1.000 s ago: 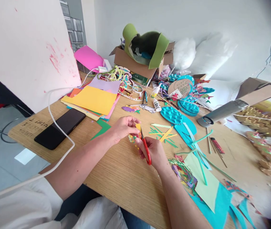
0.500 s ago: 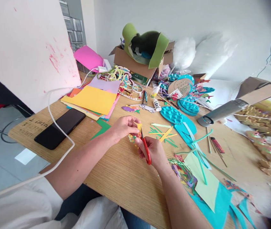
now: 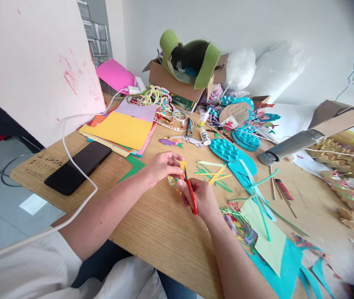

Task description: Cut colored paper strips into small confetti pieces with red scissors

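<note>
My left hand (image 3: 163,168) pinches a small piece of yellow paper (image 3: 183,164) between thumb and fingers. In my right hand (image 3: 200,197) are red-handled scissors (image 3: 192,196), their blades up against the yellow paper. Below the hands, small round paper bits (image 3: 171,181) in yellow, green and orange lie scattered on the wooden table (image 3: 152,224). Just right of the scissors are thin green paper strips (image 3: 223,185) and yellow strips (image 3: 217,175) crossing each other. A green paper offcut (image 3: 135,167) rests beside my left forearm, partly hidden by it.
A black phone (image 3: 77,168) and a stack of coloured paper (image 3: 124,128) lie at left, with a white cable (image 3: 71,153) running over the phone. Glue bottles (image 3: 205,136) stand behind the hands. Rightward are a metal cylinder (image 3: 289,147), blue shapes (image 3: 225,150) and paper scraps (image 3: 266,236).
The yellow paper and the scissor tips have shifted very slightly at the fingertips. Both hands stay in nearly the same place, and nothing else has visibly moved.
</note>
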`<state>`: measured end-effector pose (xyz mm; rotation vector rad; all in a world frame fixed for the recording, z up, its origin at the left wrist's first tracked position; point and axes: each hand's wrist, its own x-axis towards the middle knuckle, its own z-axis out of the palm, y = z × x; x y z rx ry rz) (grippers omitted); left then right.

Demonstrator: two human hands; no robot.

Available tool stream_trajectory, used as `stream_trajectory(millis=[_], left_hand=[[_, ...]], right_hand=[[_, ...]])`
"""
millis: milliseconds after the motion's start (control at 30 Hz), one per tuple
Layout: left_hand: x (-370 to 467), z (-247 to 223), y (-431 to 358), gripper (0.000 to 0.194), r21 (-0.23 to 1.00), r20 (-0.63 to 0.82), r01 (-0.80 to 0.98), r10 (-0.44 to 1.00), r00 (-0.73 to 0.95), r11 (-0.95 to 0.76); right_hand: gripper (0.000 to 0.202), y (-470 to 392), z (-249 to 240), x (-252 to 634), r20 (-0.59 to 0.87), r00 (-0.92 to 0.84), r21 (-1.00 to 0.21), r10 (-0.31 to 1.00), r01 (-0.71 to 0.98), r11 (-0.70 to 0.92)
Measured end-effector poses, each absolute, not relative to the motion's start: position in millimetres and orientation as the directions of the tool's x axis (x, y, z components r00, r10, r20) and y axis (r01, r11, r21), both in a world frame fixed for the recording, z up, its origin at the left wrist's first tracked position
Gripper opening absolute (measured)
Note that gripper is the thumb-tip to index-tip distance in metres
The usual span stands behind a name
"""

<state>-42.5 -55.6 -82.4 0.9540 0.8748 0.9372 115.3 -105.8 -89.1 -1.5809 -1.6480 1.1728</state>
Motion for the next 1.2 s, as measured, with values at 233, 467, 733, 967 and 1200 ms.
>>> stream_trajectory(millis=[233,467,733,967,1200], left_hand=[[-43.0,-80.2,-56.7,0.033,0.926,-0.192,-0.247,0.92,0.342,0.285],[-43.0,-79.5,-55.6,0.032,0.927,-0.2,-0.25,0.933,0.301,0.28],[-43.0,-81.7,-55.5,0.034,0.929,-0.192,-0.246,0.928,0.319,0.277],[-44.0,-82.3,-54.4,0.035,0.935,-0.191,-0.22,0.919,0.345,0.278],[-43.7,-79.8,-55.3,0.033,0.929,-0.197,-0.238,0.924,0.328,0.283]], right_hand=[[0.054,-105.4,-89.3,115.7,-0.165,-0.151,-0.872,0.975,0.484,-0.073],[0.056,-106.3,-88.5,114.3,-0.193,-0.128,-0.879,0.973,0.463,-0.114],[0.056,-105.7,-88.2,114.2,-0.2,-0.132,-0.879,0.971,0.461,-0.119],[0.051,-105.5,-89.8,115.8,-0.198,-0.157,-0.883,0.968,0.457,-0.106],[0.051,-106.2,-88.5,115.1,-0.22,-0.147,-0.884,0.964,0.448,-0.133]])
